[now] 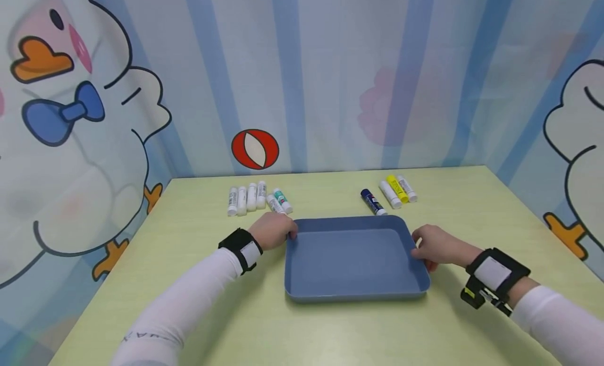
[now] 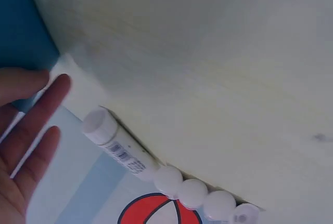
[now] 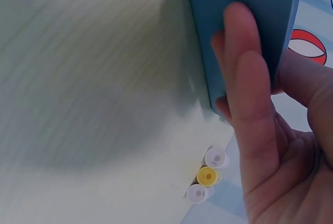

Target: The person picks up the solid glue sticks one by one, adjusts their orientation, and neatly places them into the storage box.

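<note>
Left wrist view — hand [image 2: 25, 129] cropped, tray [image 2: 23, 21] cropped, label [image 2: 126, 156] blurred

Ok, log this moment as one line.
tray: on table | left grip: at its left rim, hold unclear | right grip: pinches its right rim | tubes: two groups beyond tray

Surface [image 1: 325, 332]: beneath the tray [image 1: 356, 258]
Left grip [image 1: 271, 230]: at the tray's left rim, toward its far corner
Right grip [image 1: 439, 244]: at the tray's right rim
Left sticks [image 1: 261, 194]: six, behind the tray's far left corner
Right sticks [image 1: 390, 194]: four, behind the tray's far right corner
Backdrop [image 1: 325, 93]: behind the tray, past all sticks
</note>
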`<state>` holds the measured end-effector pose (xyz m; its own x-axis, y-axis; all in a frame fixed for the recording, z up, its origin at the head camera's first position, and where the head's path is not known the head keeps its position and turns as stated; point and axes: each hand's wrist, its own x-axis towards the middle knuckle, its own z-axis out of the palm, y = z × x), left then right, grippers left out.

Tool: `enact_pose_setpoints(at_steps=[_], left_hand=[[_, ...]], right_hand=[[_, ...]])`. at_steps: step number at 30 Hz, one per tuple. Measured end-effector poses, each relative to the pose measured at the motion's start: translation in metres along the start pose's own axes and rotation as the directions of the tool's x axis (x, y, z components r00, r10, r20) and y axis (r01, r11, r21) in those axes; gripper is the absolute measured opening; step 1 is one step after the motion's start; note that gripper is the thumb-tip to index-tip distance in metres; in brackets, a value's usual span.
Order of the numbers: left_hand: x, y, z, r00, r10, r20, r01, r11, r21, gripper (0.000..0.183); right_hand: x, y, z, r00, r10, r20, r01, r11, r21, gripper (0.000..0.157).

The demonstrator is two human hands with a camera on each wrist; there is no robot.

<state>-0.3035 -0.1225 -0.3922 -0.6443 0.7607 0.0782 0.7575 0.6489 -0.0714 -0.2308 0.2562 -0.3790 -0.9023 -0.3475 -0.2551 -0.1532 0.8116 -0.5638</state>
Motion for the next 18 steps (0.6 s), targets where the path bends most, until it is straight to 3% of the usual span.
enact_pose_setpoints(at_steps=[3, 6, 8, 10, 11, 13, 16, 17, 18], left_hand=[[-0.007, 0.0, -0.001, 1.0, 0.0, -0.028, 0.0, 1.0, -0.001, 0.021], [-0.018, -0.001, -0.001, 0.993, -0.021, -0.116, 0.016, 0.999, -0.045, 0.023], [-0.025, 0.0, -0.002, 0.978, -0.082, -0.192, 0.059, 0.991, -0.124, 0.023], [-0.03, 0.004, -0.004, 0.953, -0.184, -0.241, 0.12, 0.959, -0.257, 0.021], [-0.031, 0.005, -0.005, 0.939, -0.249, -0.237, 0.158, 0.925, -0.344, 0.019], [-0.033, 0.01, -0.008, 0.908, -0.38, -0.174, 0.242, 0.817, -0.524, 0.019], [-0.032, 0.014, -0.009, 0.852, -0.523, 0.022, 0.383, 0.593, -0.709, 0.027], [-0.032, 0.016, -0.009, 0.831, -0.549, 0.096, 0.427, 0.517, -0.742, 0.031], [-0.032, 0.016, -0.008, 0.813, -0.561, 0.159, 0.464, 0.458, -0.758, 0.035]], right_hand=[[0.0, 0.0, 0.0, 1.0, -0.004, -0.001, 0.004, 1.0, 0.011, 0.032], [0.0, 0.0, 0.003, 1.0, -0.007, 0.001, 0.007, 1.0, 0.022, 0.038], [0.0, 0.0, 0.003, 1.0, -0.009, 0.005, 0.009, 1.0, 0.025, 0.039], [0.001, 0.0, 0.003, 1.0, -0.013, 0.011, 0.013, 1.0, 0.027, 0.04], [0.001, 0.0, 0.003, 1.0, -0.015, 0.014, 0.015, 0.999, 0.028, 0.04], [0.001, -0.001, 0.003, 1.0, -0.016, 0.023, 0.016, 0.999, 0.03, 0.041], [0.0, -0.001, 0.002, 0.999, -0.018, 0.029, 0.017, 0.999, 0.029, 0.041], [0.0, -0.001, 0.002, 0.999, -0.018, 0.031, 0.017, 1.0, 0.026, 0.04], [0.0, -0.001, 0.002, 0.999, -0.019, 0.032, 0.018, 1.0, 0.024, 0.039]])
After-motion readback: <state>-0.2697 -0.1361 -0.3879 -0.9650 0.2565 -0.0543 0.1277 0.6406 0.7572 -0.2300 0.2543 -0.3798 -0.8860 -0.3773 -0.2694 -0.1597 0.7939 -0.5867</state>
